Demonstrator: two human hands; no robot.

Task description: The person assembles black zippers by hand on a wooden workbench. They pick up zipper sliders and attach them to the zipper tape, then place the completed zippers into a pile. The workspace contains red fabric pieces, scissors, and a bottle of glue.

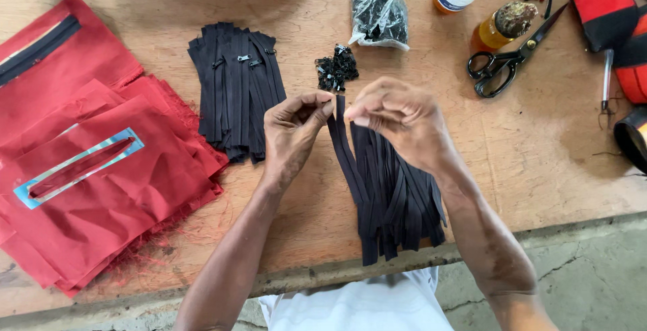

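Observation:
My left hand (293, 132) and my right hand (397, 118) meet at the top end of one black zipper strip (345, 149), each pinching it between thumb and fingers. The strip hangs down onto a loose pile of black zipper strips (397, 203) under my right forearm. Just beyond my fingertips lies a small heap of black zipper sliders (337, 69). A second stack of black zipper strips (236, 88), some with sliders on them, lies to the left of my left hand.
Red fabric pieces (101, 176) with zipper openings cover the left of the wooden table (539, 149). A clear bag of black parts (379, 15), two bottles (502, 27), black scissors (505, 61) and red-black pouches (610, 7) sit at the back right.

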